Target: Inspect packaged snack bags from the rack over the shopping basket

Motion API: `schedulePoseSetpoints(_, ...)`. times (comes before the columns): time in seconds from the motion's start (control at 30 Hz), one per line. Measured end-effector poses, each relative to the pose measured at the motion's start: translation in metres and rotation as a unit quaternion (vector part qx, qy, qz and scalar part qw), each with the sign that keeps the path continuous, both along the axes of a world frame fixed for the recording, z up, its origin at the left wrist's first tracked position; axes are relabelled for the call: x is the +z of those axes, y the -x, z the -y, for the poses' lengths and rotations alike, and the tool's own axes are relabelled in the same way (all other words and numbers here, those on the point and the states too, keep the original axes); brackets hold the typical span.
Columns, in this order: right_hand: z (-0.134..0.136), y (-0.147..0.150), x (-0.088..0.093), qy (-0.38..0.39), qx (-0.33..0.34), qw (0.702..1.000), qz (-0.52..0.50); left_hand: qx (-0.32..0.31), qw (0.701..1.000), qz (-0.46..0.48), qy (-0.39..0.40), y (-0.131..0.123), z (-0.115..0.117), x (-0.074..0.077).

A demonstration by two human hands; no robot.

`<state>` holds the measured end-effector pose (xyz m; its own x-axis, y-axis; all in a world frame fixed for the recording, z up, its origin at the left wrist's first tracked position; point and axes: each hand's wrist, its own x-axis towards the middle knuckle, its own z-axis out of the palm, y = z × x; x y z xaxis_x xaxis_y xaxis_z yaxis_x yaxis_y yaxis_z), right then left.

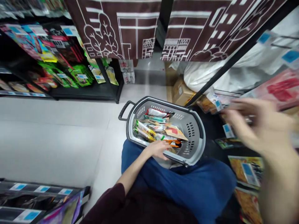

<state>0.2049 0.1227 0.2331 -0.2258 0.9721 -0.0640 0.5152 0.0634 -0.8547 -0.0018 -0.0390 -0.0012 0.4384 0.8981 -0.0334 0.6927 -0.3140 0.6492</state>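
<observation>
A grey shopping basket with slotted walls sits at my knees. Inside it lie several snack packets, with a tan packet on top. My left hand rests across the basket's near rim, closed on it, fingers on the inner side and thumb on the outer. On the right, my right hand is raised beside the rack, smeared by motion. Its fingertips are close to a hanging snack bag with a blue-and-white price tag; whether they touch it or hold anything is unclear.
Hanging packets line the rack at right. A shelf of bagged snacks stands at far left, another shelf at near left. A brown curtain hangs ahead, with a cardboard box below it.
</observation>
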Motion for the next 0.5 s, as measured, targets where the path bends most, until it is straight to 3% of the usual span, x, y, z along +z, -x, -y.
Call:
schedulePoseSetpoints(0.07,-0.013,0.016,-0.032,0.007,0.159,0.985,0.072,0.014,1.000,-0.011,0.002,0.000,0.003,0.005)
schedulePoseSetpoints(0.13,-0.030,0.027,-0.080,0.044,0.260,0.951,0.165,0.023,0.999,-0.026,0.003,0.001,0.004,0.009)
schedulePoseSetpoints(0.23,-0.042,0.026,-0.157,0.065,0.295,0.901,0.312,0.017,0.999,-0.038,0.010,0.003,0.004,0.012)
schedulePoseSetpoints(0.3,-0.035,0.022,-0.195,0.068,0.323,0.868,0.371,0.006,0.999,-0.039,0.017,0.004,0.001,0.012)
schedulePoseSetpoints(0.4,-0.013,0.022,-0.219,0.084,0.361,0.836,0.405,-0.003,0.999,-0.044,0.028,0.005,-0.003,0.013)
schedulePoseSetpoints(0.5,0.002,0.037,-0.217,0.059,0.465,0.807,0.359,0.003,0.998,-0.049,0.040,0.003,-0.007,0.016)
